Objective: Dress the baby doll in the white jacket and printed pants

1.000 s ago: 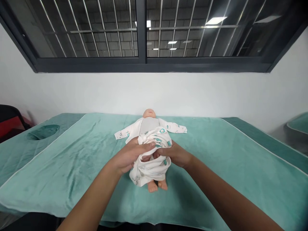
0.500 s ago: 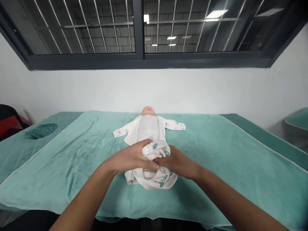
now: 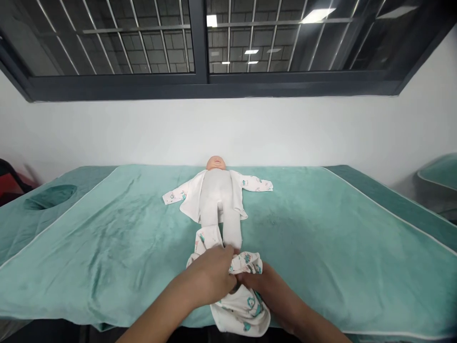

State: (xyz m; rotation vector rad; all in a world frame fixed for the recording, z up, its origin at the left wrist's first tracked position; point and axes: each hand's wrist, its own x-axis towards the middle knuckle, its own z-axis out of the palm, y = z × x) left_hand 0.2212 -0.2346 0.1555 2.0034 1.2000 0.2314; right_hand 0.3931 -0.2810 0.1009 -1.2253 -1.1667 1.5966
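Note:
A baby doll lies on its back, head toward the wall, in a white bodysuit and an opened white printed jacket. Printed white baby pants are gathered at its feet, with one leg of them around the doll's lower leg on the left. My left hand is closed at the pants beside the doll's other foot; its fingertips are partly hidden. On the right, my right hand grips the bunched pant leg, thumb inward. The waist part of the pants hangs toward me, over the bed's near edge.
A green velvety cover spreads over the massage bed, which has a face hole at the left. Behind it are a white wall and a dark-framed barred window. A red and black object stands far left.
Both hands have come nearer to me with the pants, and the doll's legs now show. A printed pant leg now covers the doll's lower leg on the left.

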